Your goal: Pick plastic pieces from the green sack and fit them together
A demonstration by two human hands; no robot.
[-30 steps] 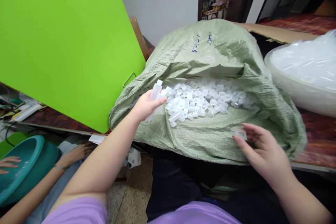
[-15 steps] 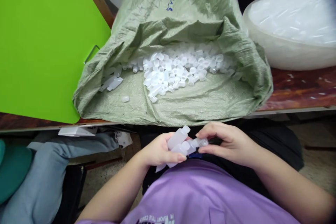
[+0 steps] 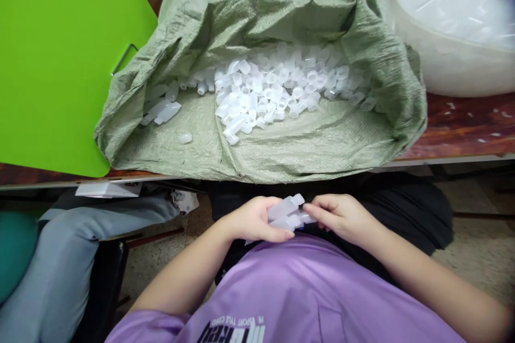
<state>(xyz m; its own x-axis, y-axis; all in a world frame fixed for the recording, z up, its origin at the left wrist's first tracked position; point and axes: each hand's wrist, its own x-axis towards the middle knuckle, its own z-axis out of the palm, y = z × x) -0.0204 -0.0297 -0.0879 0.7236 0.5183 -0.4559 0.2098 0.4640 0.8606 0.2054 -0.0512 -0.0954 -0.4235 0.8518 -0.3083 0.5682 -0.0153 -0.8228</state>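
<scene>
Both hands have been drawn back from the sack (image 3: pixel 306 158) since a second earlier, and small plastic bottles (image 3: pixel 284 208) are now held low before a purple shirt (image 3: pixel 289 284).
The bottles, cloudy white and smooth-sided with narrower necks, are gripped side by side in the left hand (image 3: pixel 255 220); the right hand (image 3: pixel 344 217) is narrowed at one bottle's end, though whether anything is pinched cannot be told.

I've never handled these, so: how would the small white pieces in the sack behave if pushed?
The small white pieces, lying loose in a heap, would likely slide over one another. Round-rimmed ones might roll. Being small and translucent, they are probably light.
</scene>
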